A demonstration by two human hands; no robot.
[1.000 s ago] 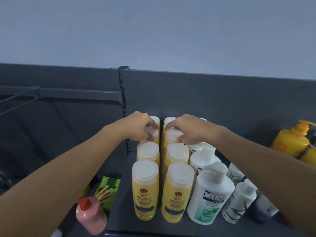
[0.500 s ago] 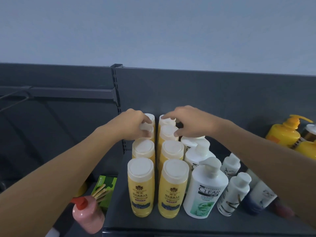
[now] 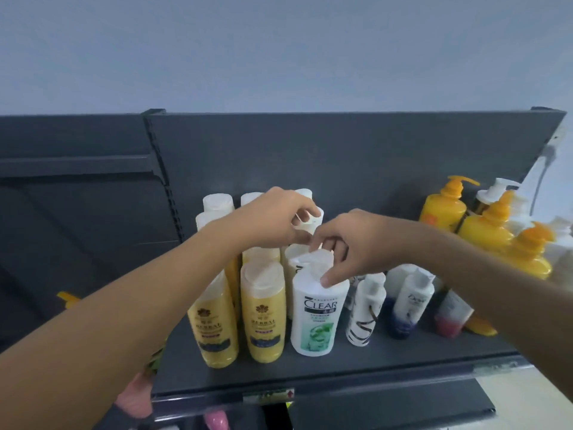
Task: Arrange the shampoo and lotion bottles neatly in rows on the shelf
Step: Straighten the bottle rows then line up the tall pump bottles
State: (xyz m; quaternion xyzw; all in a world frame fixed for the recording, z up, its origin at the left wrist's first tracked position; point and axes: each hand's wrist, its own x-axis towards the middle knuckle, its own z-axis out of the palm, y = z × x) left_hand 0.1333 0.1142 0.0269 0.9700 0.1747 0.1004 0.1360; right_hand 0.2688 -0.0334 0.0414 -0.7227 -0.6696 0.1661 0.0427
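Note:
Two rows of yellow Herbal bottles (image 3: 263, 318) with white caps stand at the left of the dark shelf (image 3: 387, 358). To their right runs a row of white pump bottles, the front one labelled Clear (image 3: 317, 321). My right hand (image 3: 350, 243) grips the pump head and shoulder of the Clear bottle. My left hand (image 3: 273, 218) reaches over the yellow bottles and pinches the pump of a white bottle (image 3: 311, 220) further back in that row.
Small white bottles (image 3: 364, 308) and a Dove bottle (image 3: 409, 302) stand loosely right of the Clear bottle. Orange pump bottles (image 3: 483, 234) crowd the back right. A pink bottle (image 3: 136, 395) sits below the shelf's left front corner. The dark back panel (image 3: 341, 156) closes the shelf behind.
Both hands left the yellow bottles' caps and moved right onto the white pump bottles. The view shifted right, showing more of the shelf's right side.

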